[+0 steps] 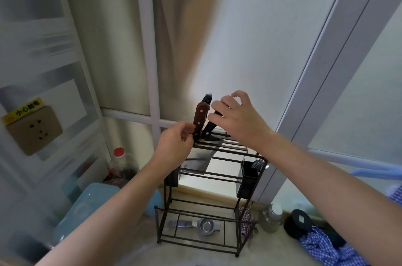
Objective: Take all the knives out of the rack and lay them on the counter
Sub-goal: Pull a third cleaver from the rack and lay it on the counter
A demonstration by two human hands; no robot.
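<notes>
**Both hands at the top of the knife rack**

A dark wire rack (202, 181) stands on the pale counter (134, 252), close to the wall. Two knives stand in the slots at its top, and the handles stick up. The brown-handled knife (200, 118) has rivets on the handle, and its wide blade hangs down inside the rack. The black-handled knife (209, 123) leans just behind it, tilted to the right.

The left hand (174, 148) is at the lower end of the brown handle. The fingers are curled narrow and pinch it near the rack top. The right hand (237, 118) is above the black handle. Its fingers are spread and bent; they touch or nearly touch the handle, but I cannot tell if they grip it.

A black cup (250, 178) hangs on the right side of the rack. A metal squeezer (200, 225) lies on the bottom shelf. To the left of the rack there is a bottle with red cap (118, 158).
</notes>
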